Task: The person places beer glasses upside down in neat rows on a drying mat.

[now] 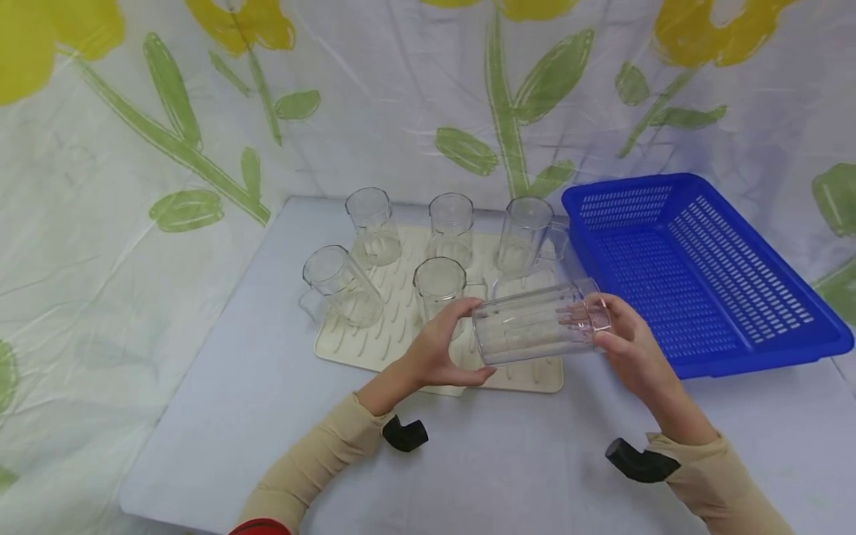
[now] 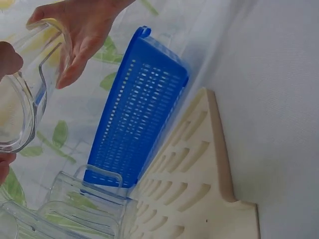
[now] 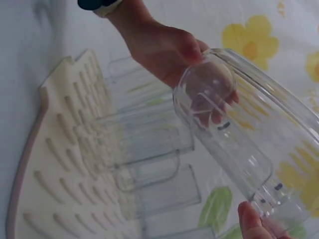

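A clear glass mug [image 1: 528,327] lies sideways in the air between both hands, above the front right of a cream drying mat [image 1: 348,348]. My left hand [image 1: 444,349] holds its left end, thumb and fingers spread to opposite sides. The right hand [image 1: 631,345] grips the other end, its fingers showing through the clear wall. In the right wrist view the mug [image 3: 224,134] slants between the two hands. Several more clear mugs stand on the mat; the nearest to the left hand is the front middle mug [image 1: 439,281], partly hidden by that hand.
A blue perforated basket [image 1: 669,364] sits at the right, beside the mat. Three mugs line the back, including the back right mug [image 1: 524,234]; a front left mug [image 1: 342,286] leans in view. The white table [image 1: 221,416] meets a flowered cloth [image 1: 388,96] behind.
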The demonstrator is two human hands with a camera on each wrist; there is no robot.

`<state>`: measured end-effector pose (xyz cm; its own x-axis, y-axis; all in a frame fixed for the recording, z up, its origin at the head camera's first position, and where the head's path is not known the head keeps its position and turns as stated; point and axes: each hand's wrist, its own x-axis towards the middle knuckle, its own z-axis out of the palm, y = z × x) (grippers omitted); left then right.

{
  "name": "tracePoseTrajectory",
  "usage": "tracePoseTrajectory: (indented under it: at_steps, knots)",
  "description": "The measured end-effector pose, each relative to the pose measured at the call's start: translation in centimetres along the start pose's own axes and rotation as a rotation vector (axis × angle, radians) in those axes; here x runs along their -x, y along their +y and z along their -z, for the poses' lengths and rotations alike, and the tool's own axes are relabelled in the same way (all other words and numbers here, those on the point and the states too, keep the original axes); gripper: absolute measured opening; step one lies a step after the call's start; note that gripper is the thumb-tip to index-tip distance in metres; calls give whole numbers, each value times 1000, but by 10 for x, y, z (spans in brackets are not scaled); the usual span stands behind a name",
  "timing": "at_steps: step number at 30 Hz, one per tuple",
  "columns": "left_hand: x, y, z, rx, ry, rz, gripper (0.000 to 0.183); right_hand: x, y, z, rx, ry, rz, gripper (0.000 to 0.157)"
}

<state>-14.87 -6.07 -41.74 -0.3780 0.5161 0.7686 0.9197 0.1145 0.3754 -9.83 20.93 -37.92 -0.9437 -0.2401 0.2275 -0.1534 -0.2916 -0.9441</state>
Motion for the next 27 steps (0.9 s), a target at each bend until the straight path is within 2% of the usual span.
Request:
tracePoseTrajectory:
  at_steps: [5, 11, 14, 16, 20, 23, 27]
  knots:
    - [-6, -2, 7, 47, -46, -9, 83, 3, -3, 10, 118, -78, -55, 36]
    - [-20, -5, 23, 175, -116, 2, 83, 0, -5, 17, 77, -238, -87, 59]
    - [-26, -5, 29, 245, -152, 16, 82, 0, -4, 18, 47, -286, -83, 65]
    - [-30, -7, 33, 293, -171, 41, 81, 1, -4, 18, 37, -291, -82, 65]
    - [-39, -8, 40, 405, -196, 123, 78, 3, -2, 15, 96, -274, -54, 64]
    - [-49, -8, 43, 479, -214, 169, 77, 5, 0, 13, 187, -252, 10, 66]
    - [-63, -4, 40, 512, -214, 189, 77, 7, 5, 12, 317, -189, 113, 74]
